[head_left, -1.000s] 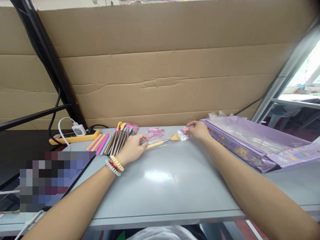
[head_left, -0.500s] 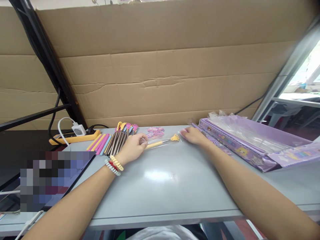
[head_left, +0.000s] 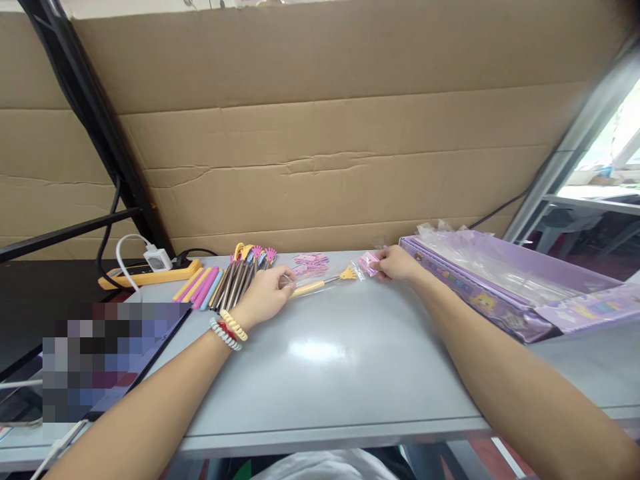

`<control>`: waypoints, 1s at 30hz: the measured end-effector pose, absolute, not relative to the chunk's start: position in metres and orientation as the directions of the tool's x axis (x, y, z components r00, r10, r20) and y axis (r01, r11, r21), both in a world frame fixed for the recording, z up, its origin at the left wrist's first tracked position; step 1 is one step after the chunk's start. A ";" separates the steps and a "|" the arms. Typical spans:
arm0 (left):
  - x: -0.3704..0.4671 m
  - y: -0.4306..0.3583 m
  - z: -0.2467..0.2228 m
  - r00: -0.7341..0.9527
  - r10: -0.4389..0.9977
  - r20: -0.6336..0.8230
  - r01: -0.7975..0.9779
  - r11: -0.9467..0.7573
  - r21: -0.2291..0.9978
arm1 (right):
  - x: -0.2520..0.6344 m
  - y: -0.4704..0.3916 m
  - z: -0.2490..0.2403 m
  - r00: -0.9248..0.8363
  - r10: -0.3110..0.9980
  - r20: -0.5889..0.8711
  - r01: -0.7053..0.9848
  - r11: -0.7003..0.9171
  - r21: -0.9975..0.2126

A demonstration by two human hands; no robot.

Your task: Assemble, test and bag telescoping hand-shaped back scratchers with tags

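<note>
A small hand-shaped back scratcher with a yellow handle (head_left: 309,289) and a yellow hand tip (head_left: 348,273) lies in a clear plastic sleeve (head_left: 331,280). My left hand (head_left: 267,291) is closed on the handle end of it. To the right of the tip, my right hand (head_left: 399,263) pinches a small pink printed card (head_left: 369,262) close to the sleeve's end; whether the card touches the sleeve I cannot tell. Behind the sleeve lies a loose pile of pink cards (head_left: 311,263). Left of my left hand, several metal-stemmed back scratchers (head_left: 235,283) lie side by side.
Coloured handles (head_left: 201,287) sit at the left near a yellow power strip (head_left: 185,272) with a white charger (head_left: 157,258). A blurred-out device (head_left: 155,347) occupies the left edge. On the right stands an open purple box (head_left: 480,300) with clear plastic sleeves inside. Cardboard (head_left: 320,153) closes off the back.
My right hand has shifted slightly right and turned, and the pink card in its fingers now shows clearly. My left hand and the back scratcher have stayed about where they were.
</note>
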State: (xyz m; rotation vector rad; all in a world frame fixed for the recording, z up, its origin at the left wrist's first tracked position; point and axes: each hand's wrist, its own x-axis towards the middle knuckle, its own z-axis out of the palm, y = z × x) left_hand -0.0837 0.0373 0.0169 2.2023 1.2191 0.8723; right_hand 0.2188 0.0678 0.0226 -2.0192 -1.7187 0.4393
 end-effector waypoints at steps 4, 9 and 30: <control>-0.084 0.037 0.017 0.400 0.868 0.295 0.554 -0.485 0.677 | 0.223 0.072 0.020 0.240 0.971 -0.008 0.625 -0.161 -0.764; -0.083 0.037 0.018 0.393 0.871 0.295 0.582 -0.483 0.654 | 0.225 0.073 0.015 0.217 0.976 -0.002 0.559 -0.126 -0.819; -0.084 0.037 0.019 0.394 0.869 0.300 0.601 -0.491 0.631 | 0.224 0.071 0.017 0.253 0.963 0.092 0.726 -0.126 -0.676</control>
